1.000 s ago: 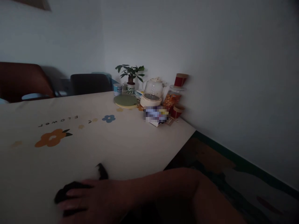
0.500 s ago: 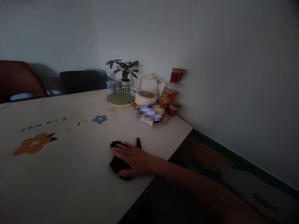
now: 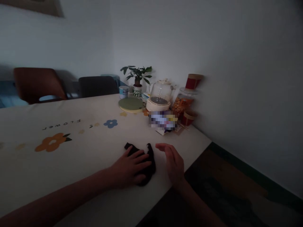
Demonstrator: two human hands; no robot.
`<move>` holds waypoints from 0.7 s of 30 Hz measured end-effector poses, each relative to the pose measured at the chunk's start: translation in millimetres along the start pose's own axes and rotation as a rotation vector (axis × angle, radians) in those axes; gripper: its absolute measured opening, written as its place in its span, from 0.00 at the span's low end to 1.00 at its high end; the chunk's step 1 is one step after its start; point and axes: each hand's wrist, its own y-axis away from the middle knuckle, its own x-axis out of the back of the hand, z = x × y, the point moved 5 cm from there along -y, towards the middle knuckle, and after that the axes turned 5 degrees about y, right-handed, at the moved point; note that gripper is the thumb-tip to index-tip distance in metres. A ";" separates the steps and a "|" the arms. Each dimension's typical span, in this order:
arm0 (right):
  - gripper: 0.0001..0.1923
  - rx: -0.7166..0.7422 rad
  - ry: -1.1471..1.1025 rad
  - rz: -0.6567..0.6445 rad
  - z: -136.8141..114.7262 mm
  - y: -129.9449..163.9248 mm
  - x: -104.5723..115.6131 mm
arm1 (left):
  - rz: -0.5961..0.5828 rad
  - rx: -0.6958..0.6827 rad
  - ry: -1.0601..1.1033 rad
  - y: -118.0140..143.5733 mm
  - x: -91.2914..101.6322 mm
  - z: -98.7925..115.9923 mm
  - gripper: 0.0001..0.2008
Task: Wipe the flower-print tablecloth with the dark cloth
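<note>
Black cloth (image 3: 151,165), one: on table (image 3: 82,167), near its edge. Left hand (image 3: 130,166): fingers spread over it, not grasping. Right hand (image 3: 174,162): empty, just beside. Light, even pressure should limit rucking. Beyond: packet (image 3: 163,120), kettle (image 3: 161,93), plant (image 3: 137,78).

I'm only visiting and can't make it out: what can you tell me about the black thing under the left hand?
The black item looks like soft, dark cloth, though the dimness hides its weave and exact kind. It lies low and crumpled on the pale table, near the edge, with one small corner poking out at the far left and a narrow strip at the far right. The left hand rests across it, fingers spread; the right hand is beside it, apart.
</note>
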 end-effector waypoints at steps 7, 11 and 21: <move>0.21 0.013 0.018 -0.114 2.0 1.6 -6.3 | 0.101 0.230 -0.076 -36.4 14.3 -57.6 0.24; 0.23 0.000 0.023 -0.164 11.4 4.1 -6.7 | 0.140 0.423 -0.130 -52.9 35.8 -116.4 0.24; 0.24 0.003 0.144 -0.382 19.3 -3.8 -12.7 | 0.228 0.836 -0.178 -52.5 84.9 -241.8 0.26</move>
